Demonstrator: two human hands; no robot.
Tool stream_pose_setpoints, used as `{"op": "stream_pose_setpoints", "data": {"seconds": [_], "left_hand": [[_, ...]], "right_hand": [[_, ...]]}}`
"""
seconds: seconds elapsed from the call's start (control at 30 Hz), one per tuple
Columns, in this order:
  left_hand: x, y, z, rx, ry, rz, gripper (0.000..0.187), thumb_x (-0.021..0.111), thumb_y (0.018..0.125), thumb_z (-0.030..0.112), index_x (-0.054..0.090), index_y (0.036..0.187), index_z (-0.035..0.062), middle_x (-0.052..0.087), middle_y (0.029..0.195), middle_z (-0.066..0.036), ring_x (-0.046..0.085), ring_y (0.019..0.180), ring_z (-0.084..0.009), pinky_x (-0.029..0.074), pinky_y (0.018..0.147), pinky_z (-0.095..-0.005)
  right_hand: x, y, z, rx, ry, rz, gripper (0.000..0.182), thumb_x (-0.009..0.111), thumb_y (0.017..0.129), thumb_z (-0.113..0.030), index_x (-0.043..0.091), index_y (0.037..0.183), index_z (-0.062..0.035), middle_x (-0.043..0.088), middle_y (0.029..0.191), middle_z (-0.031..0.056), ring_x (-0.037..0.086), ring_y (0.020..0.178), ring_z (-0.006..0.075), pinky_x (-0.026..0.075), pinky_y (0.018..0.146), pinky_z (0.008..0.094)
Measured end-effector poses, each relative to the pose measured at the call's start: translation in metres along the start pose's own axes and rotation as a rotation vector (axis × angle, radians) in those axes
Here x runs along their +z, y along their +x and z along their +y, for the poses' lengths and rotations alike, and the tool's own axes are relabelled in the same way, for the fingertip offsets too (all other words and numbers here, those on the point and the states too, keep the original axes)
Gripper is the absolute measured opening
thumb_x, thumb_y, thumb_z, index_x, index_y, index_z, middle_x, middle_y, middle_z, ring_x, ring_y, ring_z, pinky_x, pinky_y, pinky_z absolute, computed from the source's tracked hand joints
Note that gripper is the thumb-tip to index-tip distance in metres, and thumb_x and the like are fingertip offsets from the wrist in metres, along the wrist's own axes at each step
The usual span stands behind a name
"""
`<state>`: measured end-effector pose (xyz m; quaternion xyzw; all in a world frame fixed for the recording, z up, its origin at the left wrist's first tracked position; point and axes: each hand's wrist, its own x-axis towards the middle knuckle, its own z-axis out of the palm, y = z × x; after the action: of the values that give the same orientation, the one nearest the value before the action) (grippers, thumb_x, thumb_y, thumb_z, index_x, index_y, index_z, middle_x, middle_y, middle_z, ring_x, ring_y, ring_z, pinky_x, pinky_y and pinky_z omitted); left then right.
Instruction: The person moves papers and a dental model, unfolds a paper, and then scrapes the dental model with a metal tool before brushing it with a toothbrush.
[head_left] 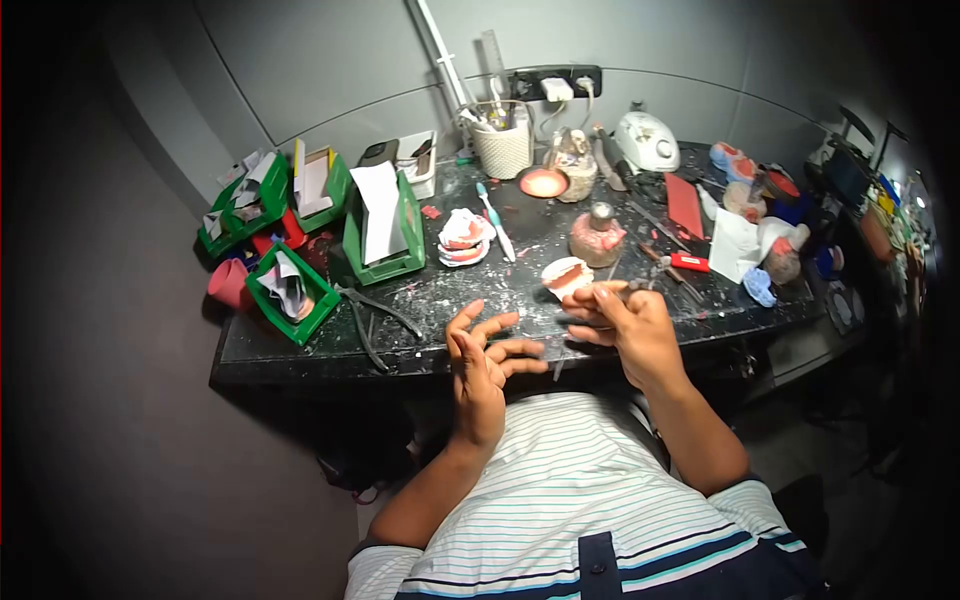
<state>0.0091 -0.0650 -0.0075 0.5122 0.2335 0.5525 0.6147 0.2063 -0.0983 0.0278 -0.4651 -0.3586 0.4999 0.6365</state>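
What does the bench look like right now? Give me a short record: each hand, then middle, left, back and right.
Left hand: open, fingers spread, no item seen in it
Right hand: fingers partly curled, close by a dental cast; grip or contact unclear
Middle: pink-and-white dental model, toothbrush beside it
Left: pliers with handles apart; green bins, several holding papers
Back: white textured holder with tools standing in it
Right: red sheet, red-handled tool, blue lump
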Motion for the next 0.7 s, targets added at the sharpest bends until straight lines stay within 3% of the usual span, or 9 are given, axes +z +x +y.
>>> {"op": "stream_pose_setpoints", "data": {"seconds": [0.1, 0.17, 0.43, 0.57, 0.63, 0.7], "left_hand": [[0.003, 0.004, -0.007, 0.005, 0.029, -0.079, 0.077, 0.023, 0.107, 0.064, 0.022, 0.155, 0.0035, 0.047, 0.141, -0.031, 0.062, 0.119, -0.0376, 0.053, 0.100, -0.0478], [0.000, 0.006, -0.014, 0.002, 0.100, -0.146, 0.079, 0.020, 0.107, 0.064, 0.024, 0.156, 0.0012, 0.045, 0.147, -0.030, 0.056, 0.130, -0.0369, 0.047, 0.108, -0.0469], [-0.011, 0.004, -0.008, 0.020, 0.035, -0.148, 0.080, 0.020, 0.107, 0.063, 0.026, 0.154, -0.0009, 0.046, 0.147, -0.030, 0.051, 0.136, -0.0367, 0.039, 0.115, -0.0457], [-0.018, -0.002, 0.001, 0.137, 0.036, -0.113, 0.064, 0.028, 0.112, 0.049, 0.038, 0.145, -0.0048, 0.055, 0.137, -0.030, 0.060, 0.124, -0.0359, 0.048, 0.106, -0.0457], [-0.022, -0.009, 0.012, 0.174, 0.110, -0.047, 0.044, 0.043, 0.110, 0.032, 0.050, 0.133, -0.0056, 0.067, 0.116, -0.025, 0.070, 0.098, -0.0295, 0.056, 0.085, -0.0377], [-0.036, -0.016, 0.023, 0.193, 0.193, -0.111, 0.032, 0.051, 0.104, 0.018, 0.057, 0.125, -0.0060, 0.070, 0.105, -0.021, 0.070, 0.087, -0.0237, 0.056, 0.078, -0.0323]], "right_hand": [[-0.009, 0.014, 0.001, -0.028, 0.028, 0.013, 0.033, 0.050, 0.110, -0.020, 0.064, 0.119, 0.0091, 0.070, 0.119, 0.0193, 0.072, 0.108, 0.0252, 0.064, 0.087, 0.0356], [-0.010, 0.015, 0.002, -0.092, 0.044, 0.018, 0.033, 0.050, 0.110, -0.019, 0.063, 0.121, 0.0095, 0.069, 0.120, 0.0188, 0.071, 0.111, 0.0250, 0.063, 0.087, 0.0351], [-0.021, 0.013, -0.001, -0.158, 0.072, 0.023, 0.032, 0.049, 0.111, -0.020, 0.064, 0.118, 0.0081, 0.072, 0.114, 0.0185, 0.073, 0.106, 0.0235, 0.064, 0.084, 0.0337], [-0.030, 0.005, -0.015, -0.198, 0.032, 0.024, 0.034, 0.048, 0.111, -0.022, 0.065, 0.117, 0.0075, 0.072, 0.112, 0.0189, 0.074, 0.103, 0.0244, 0.065, 0.081, 0.0323], [-0.037, 0.001, -0.018, -0.216, 0.014, 0.031, 0.035, 0.047, 0.112, -0.022, 0.065, 0.117, 0.0073, 0.073, 0.112, 0.0194, 0.074, 0.104, 0.0248, 0.065, 0.080, 0.0319], [-0.043, -0.003, -0.022, -0.236, -0.012, 0.038, 0.034, 0.049, 0.111, -0.022, 0.066, 0.116, 0.0068, 0.073, 0.109, 0.0194, 0.075, 0.101, 0.0252, 0.065, 0.078, 0.0318]]}}
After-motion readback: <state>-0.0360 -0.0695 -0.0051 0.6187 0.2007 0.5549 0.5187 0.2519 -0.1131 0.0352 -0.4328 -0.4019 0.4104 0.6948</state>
